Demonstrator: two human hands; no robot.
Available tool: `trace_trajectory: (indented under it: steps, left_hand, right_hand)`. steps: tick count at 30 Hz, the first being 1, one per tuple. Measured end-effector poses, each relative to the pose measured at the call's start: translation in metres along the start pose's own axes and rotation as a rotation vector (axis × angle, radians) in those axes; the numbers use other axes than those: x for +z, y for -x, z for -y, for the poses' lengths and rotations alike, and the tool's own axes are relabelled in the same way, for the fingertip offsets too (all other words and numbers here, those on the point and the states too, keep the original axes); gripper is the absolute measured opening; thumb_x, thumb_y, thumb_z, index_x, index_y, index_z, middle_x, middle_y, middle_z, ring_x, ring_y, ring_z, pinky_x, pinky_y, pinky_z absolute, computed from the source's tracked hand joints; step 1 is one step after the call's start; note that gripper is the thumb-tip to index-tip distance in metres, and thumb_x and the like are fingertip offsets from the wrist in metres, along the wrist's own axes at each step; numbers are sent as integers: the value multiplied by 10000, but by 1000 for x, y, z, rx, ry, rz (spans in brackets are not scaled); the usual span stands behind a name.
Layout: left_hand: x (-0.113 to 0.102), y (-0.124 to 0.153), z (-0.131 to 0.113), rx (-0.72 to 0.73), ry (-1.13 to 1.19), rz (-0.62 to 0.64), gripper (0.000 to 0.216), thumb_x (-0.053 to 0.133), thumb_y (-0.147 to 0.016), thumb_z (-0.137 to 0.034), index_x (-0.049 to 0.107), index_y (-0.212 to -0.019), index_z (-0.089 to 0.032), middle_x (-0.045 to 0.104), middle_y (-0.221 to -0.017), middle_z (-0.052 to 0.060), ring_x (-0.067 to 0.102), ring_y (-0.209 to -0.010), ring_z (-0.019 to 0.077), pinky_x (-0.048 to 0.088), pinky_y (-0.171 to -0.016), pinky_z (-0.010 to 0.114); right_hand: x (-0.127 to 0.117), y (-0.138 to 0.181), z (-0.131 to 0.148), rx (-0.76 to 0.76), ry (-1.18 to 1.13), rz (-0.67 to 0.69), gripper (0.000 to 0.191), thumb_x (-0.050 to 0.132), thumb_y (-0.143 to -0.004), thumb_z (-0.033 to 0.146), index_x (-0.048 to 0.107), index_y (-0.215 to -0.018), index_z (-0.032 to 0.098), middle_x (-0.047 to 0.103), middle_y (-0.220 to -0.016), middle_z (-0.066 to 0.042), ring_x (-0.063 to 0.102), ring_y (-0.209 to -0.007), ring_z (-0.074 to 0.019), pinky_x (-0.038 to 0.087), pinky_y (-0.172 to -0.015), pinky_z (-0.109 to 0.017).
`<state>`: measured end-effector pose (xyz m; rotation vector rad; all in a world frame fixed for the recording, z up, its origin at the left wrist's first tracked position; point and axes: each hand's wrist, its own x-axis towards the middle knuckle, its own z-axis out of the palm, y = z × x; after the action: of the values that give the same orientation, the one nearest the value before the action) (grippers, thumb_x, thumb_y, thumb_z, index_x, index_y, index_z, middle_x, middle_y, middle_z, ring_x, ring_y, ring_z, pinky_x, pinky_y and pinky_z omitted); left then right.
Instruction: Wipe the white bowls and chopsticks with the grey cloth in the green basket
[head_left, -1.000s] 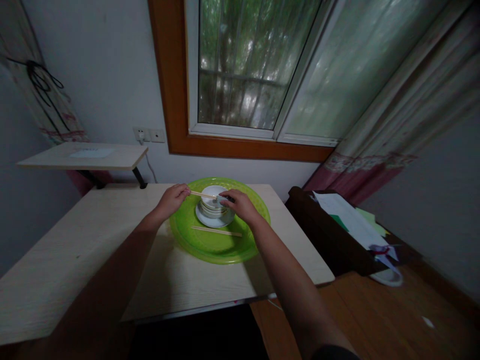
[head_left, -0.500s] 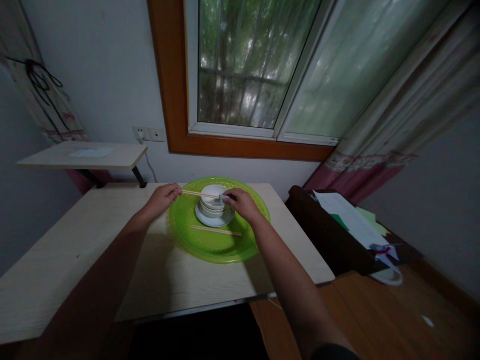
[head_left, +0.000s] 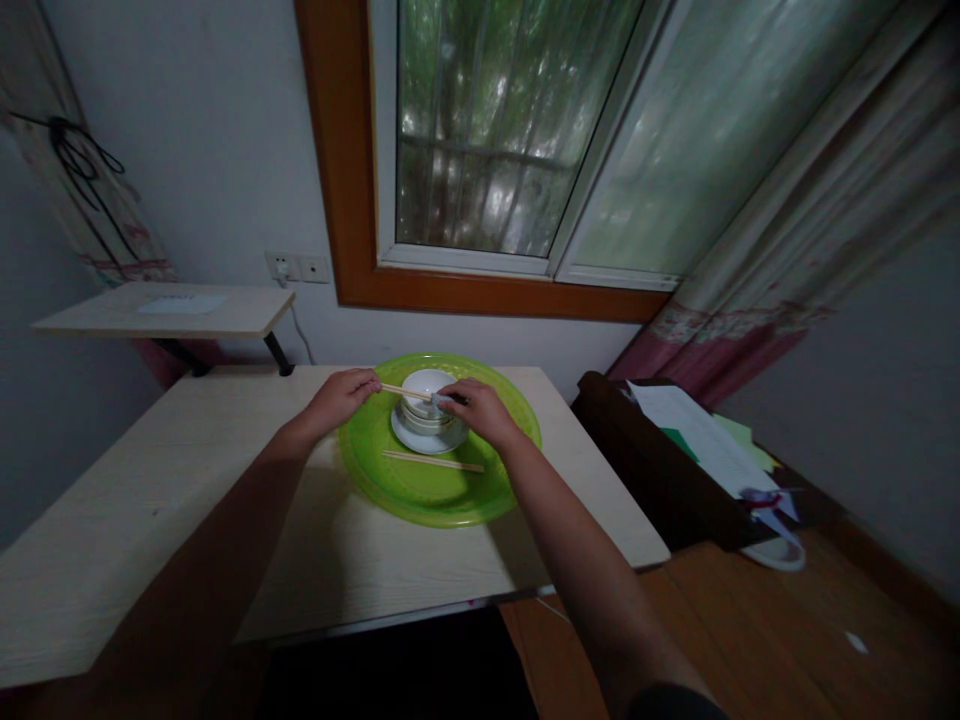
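Pale wooden chopsticks (head_left: 405, 391) are held level above the bowls, their left end pinched in my left hand (head_left: 345, 395). My right hand (head_left: 478, 408) is closed on a small greyish cloth (head_left: 441, 401) pressed around the chopsticks. Below them stands a stack of white bowls (head_left: 427, 425) on a white saucer (head_left: 414, 443). A round lime-green tray (head_left: 439, 510) carries the stack. In front of the saucer, another pair of chopsticks (head_left: 433, 461) lies on the tray.
The tray sits on a pale wooden table (head_left: 315, 560). A small raised shelf (head_left: 112, 308) with a paper on it stands at the back left. To the right, a dark brown box-like piece (head_left: 637, 450) has papers (head_left: 697, 440) on top. A window (head_left: 487, 130) is behind.
My left hand has slid right along the chopsticks, closer to the bowls. My right hand with the cloth has shifted slightly left and down.
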<state>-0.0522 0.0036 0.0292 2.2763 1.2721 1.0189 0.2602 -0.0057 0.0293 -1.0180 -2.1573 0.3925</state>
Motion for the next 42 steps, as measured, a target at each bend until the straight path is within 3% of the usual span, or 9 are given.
trace_trajectory:
  steps: [6, 14, 20, 23, 26, 33, 38, 42]
  left_hand:
    - [16, -10, -14, 28, -37, -28, 322, 514, -956, -419, 709, -845, -189, 721, -818, 54, 633, -769, 212, 455, -741, 308]
    - [6, -11, -6, 11, -33, -43, 289, 535, -933, -395, 733, -851, -201, 766, -866, 60, 669, -810, 228, 501, -772, 317]
    - [-1, -7, 0, 8, -43, -8, 311, 537, -939, -427, 737, -851, -206, 766, -884, 62, 682, -851, 240, 501, -794, 331]
    - [2, -6, -3, 30, -49, 15, 309, 538, -949, -423, 740, -862, -205, 755, -882, 58, 673, -842, 235, 492, -789, 327]
    - [11, -8, -11, 59, -50, 38, 315, 533, -965, -422, 747, -882, -206, 753, -894, 59, 673, -852, 232, 480, -782, 321]
    - [34, -19, -26, 106, -125, 34, 290, 530, -992, -369, 759, -915, -208, 763, -924, 71, 679, -896, 244, 487, -824, 339]
    - [39, -20, -25, 67, -143, -88, 254, 544, -989, -323, 764, -928, -211, 771, -972, 82, 683, -967, 254, 501, -902, 357]
    - [39, -19, -24, 59, -111, -111, 258, 551, -998, -342, 767, -961, -204, 776, -985, 78, 678, -985, 252, 502, -927, 364]
  right_hand:
    - [0, -1, -3, -8, 17, -76, 133, 778, -902, 168, 823, -1012, 228, 814, -1026, -70, 711, -990, -235, 505, -938, -356]
    - [-1, -3, 0, 23, 6, -125, 88, 740, -942, 214, 821, -971, 234, 809, -998, -63, 712, -964, -226, 506, -914, -347]
    - [-7, -3, -9, 89, 65, -438, 136, 692, -980, 299, 803, -984, 222, 792, -978, -78, 687, -938, -243, 508, -897, -377]
    - [-8, -3, -5, 52, 42, -511, 203, 658, -1006, 371, 793, -1015, 220, 778, -974, -80, 675, -916, -242, 514, -881, -380]
    - [-4, -3, 4, -39, -1, -433, 217, 655, -1015, 399, 787, -1020, 227, 778, -1003, -80, 682, -954, -239, 517, -904, -378]
    - [9, -3, 8, -157, 46, -23, 245, 577, -1067, 338, 774, -1156, 223, 784, -1133, -95, 683, -1075, -229, 485, -1020, -374]
    - [8, -3, 4, -58, 163, -9, 241, 578, -1065, 320, 754, -1179, 202, 769, -1136, -105, 668, -1073, -231, 476, -1004, -354]
    - [7, -3, 2, -7, 249, 5, 175, 626, -1035, 285, 742, -1121, 187, 744, -1079, -105, 655, -1038, -231, 477, -955, -333]
